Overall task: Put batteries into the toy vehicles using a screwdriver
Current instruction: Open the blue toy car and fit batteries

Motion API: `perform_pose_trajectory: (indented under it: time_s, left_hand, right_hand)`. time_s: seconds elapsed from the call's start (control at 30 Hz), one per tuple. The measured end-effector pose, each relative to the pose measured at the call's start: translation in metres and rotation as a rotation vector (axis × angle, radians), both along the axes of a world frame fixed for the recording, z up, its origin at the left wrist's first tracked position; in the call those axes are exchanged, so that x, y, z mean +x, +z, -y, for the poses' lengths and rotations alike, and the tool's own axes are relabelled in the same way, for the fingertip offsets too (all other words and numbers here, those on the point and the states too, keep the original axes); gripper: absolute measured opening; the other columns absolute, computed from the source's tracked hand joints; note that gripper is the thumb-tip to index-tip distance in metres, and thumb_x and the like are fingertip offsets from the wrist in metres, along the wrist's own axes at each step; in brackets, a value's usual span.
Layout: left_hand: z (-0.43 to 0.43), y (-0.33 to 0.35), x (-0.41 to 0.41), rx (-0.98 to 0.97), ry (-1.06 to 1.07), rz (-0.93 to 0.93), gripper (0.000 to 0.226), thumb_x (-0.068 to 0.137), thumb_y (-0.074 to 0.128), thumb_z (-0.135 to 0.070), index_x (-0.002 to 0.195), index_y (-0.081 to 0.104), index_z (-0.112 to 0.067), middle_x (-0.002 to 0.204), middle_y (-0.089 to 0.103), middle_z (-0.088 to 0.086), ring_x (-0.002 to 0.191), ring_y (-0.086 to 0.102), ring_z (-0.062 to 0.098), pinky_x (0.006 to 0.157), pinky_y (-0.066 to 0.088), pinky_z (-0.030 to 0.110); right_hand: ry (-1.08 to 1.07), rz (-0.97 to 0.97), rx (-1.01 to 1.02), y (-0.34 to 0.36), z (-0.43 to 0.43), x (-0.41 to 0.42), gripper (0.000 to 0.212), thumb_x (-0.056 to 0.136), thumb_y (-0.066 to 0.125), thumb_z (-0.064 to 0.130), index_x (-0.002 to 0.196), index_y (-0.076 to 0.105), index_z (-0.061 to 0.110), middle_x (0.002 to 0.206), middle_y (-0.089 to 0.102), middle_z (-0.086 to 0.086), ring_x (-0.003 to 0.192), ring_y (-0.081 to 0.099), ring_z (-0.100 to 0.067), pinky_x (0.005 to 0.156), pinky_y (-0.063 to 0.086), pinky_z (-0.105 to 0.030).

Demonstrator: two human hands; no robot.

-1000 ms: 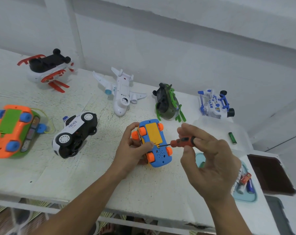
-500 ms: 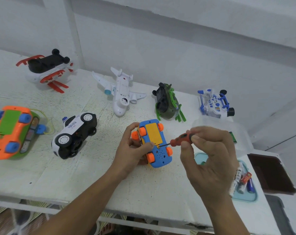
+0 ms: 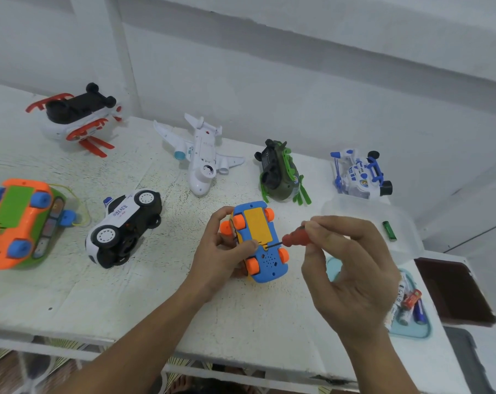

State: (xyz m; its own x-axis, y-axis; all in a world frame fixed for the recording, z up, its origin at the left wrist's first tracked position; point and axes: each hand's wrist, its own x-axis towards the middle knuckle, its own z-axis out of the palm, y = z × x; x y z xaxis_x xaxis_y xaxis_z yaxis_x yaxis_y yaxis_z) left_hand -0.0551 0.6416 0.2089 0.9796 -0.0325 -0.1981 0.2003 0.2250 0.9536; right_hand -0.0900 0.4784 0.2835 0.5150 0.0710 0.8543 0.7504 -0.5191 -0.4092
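Table: white and scuffed (image 3: 98, 294), its front edge nearest you.
Your right hand: (image 3: 352, 268) raised just right of centre, thumb and fingertips pinching the screwdriver's handle.
Screwdriver: (image 3: 298, 237) small, with a red handle. Its thin shaft points left and the tip rests at the edge of the yellow battery cover.
Your left hand: (image 3: 221, 251) wrapped round the left side of the blue toy car, with the thumb pressed on top next to the screwdriver tip.
Blue toy car: (image 3: 269, 263) upside down at the middle of the table, orange wheels up. The yellow battery cover (image 3: 256, 226) is in place on its underside.
Batteries: (image 3: 409, 305) several loose cells in a teal tray (image 3: 411, 334) at the right, partly hidden behind your right hand.
Green battery: (image 3: 389, 230) a single cell lying on a clear plastic lid (image 3: 369, 217) beyond the tray.
Police car: (image 3: 124, 226) black and white, on its side, left of your left hand.
Orange toy car: (image 3: 16, 223) far left, belly up (green cover, blue wheels).
Back row, left to right: a red and white helicopter (image 3: 76, 118) upside down, a white airplane (image 3: 202, 155), a green helicopter (image 3: 281, 174) and a blue and white helicopter (image 3: 360, 174), all near the wall and well apart.
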Motion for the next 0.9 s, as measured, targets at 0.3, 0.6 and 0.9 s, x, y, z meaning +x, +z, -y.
perform_pose_trajectory:
  time_s: [0.3,0.6,0.9]
  left_hand:
    - [0.0,0.001,-0.001,0.006,0.006,-0.006,0.054,0.085,0.071,-0.003,0.112,0.051,-0.045,0.078,0.072,-0.015,0.079,0.075,0.02,0.058,0.06,0.038]
    - [0.0,0.002,-0.001,0.003,0.008,-0.007,0.056,0.084,0.071,-0.001,0.113,0.051,-0.044,0.076,0.072,-0.014,0.078,0.075,0.02,0.057,0.06,0.037]
    - [0.0,0.006,-0.004,-0.014,0.003,-0.001,0.052,0.086,0.068,0.002,0.116,0.052,-0.039,0.076,0.073,-0.012,0.074,0.075,0.018,0.052,0.057,0.031]
  right_hand:
    - [-0.056,-0.033,0.001,0.0,-0.003,0.001,0.02,0.078,0.077,0.008,0.092,0.064,0.01,0.092,0.057,-0.008,0.091,0.06,-0.012,0.075,0.053,-0.022]
    - [0.136,-0.246,0.061,-0.012,-0.003,0.002,0.039,0.082,0.07,-0.004,0.113,0.054,0.012,0.109,0.067,-0.011,0.098,0.07,-0.026,0.074,0.06,-0.036]
    - [0.008,-0.451,0.408,0.006,-0.003,0.013,0.049,0.077,0.077,0.0,0.102,0.054,0.035,0.087,0.062,0.004,0.071,0.069,-0.025,0.069,0.058,-0.029]
